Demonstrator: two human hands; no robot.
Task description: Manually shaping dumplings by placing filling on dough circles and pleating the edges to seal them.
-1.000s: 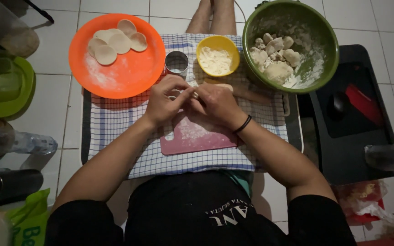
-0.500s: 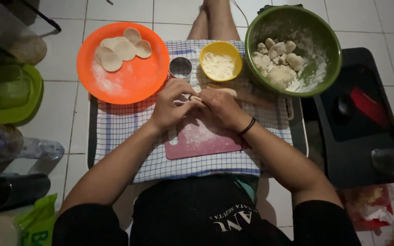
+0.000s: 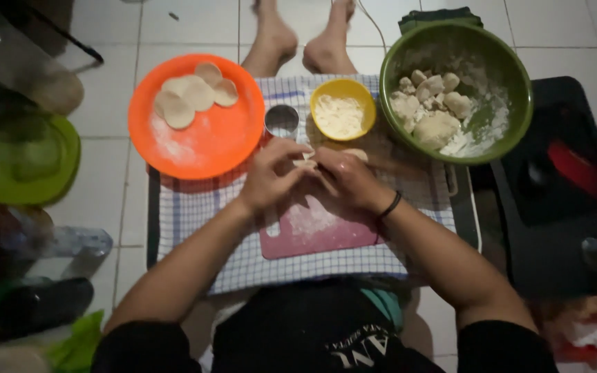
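Observation:
Both hands meet over a pink cutting board (image 3: 326, 238) dusted with flour. My left hand (image 3: 271, 176) and my right hand (image 3: 347, 181) pinch a small pale piece of dough (image 3: 305, 163) between their fingertips. A black band sits on my right wrist. Just beyond the hands stand a small metal ring cutter (image 3: 282, 121) and a yellow bowl (image 3: 343, 110) of flour. An orange plate (image 3: 198, 117) at the upper left carries several flat dough rounds (image 3: 191, 93). A green bowl (image 3: 456, 90) at the upper right holds dough lumps in flour.
A blue-checked cloth (image 3: 195, 214) covers a tray on the tiled floor. A green lidded container (image 3: 22, 159) and plastic bottles (image 3: 50, 242) lie at the left. A black tray (image 3: 561, 193) with a red item sits at the right. My bare feet (image 3: 298, 38) rest beyond the cloth.
The view has shifted slightly, so everything sits a little lower in the frame. My hands stay together over the board, still working the same piece of dough.

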